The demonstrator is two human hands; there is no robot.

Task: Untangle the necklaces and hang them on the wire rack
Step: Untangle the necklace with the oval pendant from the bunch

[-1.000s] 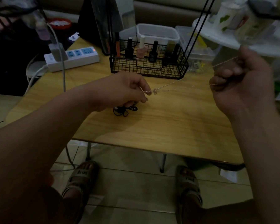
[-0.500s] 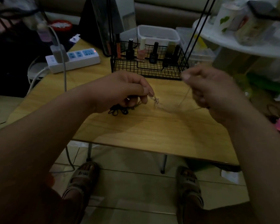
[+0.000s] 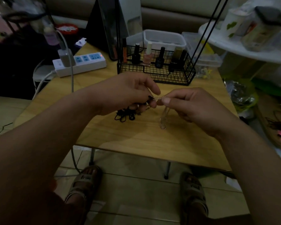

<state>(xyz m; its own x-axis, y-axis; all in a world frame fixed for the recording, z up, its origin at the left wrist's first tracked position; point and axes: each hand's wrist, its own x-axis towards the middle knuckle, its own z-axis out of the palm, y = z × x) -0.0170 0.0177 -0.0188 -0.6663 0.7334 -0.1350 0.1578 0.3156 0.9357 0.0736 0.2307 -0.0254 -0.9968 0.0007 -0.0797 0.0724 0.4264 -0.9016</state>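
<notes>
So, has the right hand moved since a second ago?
Yes. The right hand came left and down, from right of the wire rack to meet the left hand.

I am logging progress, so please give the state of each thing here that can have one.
left hand, pinches the silver necklace.
right hand, pinches the same necklace beside the left.
silver necklace, held up, loop hanging down, not hung.
black cord necklace, bunched on the table under the left hand.
wire rack, upright, no necklace seen on it.
nail polish bottles, upright, capped.
power strip, light on, charger plugged in.
</notes>
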